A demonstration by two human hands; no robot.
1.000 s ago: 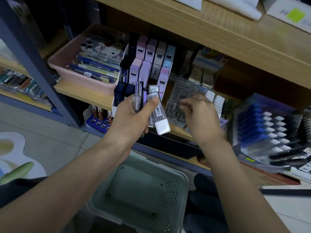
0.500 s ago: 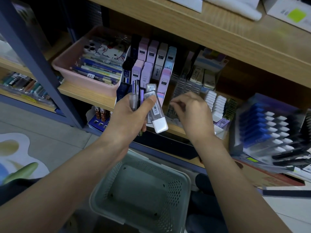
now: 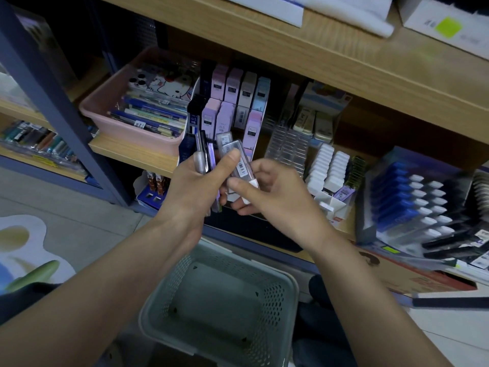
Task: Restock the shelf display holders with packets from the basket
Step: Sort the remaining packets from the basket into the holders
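My left hand (image 3: 197, 186) grips a fan of several slim packets (image 3: 205, 154) in front of the shelf, its thumb pressed on a clear packet with a white end (image 3: 239, 169). My right hand (image 3: 272, 194) has come up against it and pinches the white end of that clear packet. Behind the hands stands a tiered display holder (image 3: 232, 107) with pastel lead packets, and to its right a clear empty holder (image 3: 288, 148). The green perforated basket (image 3: 285, 290) sits below my forearms and looks empty.
A pink tray (image 3: 105, 112) of pens and a cartoon phone case sits left on the wooden shelf (image 3: 132, 154). White erasers (image 3: 328, 168) and a blue-and-white refill rack (image 3: 407, 197) stand right. A dark blue shelf post (image 3: 58, 102) rises at left.
My right hand has left the clear holder on the shelf and moved left and down to the packets in my left hand, taking hold of the clear one.
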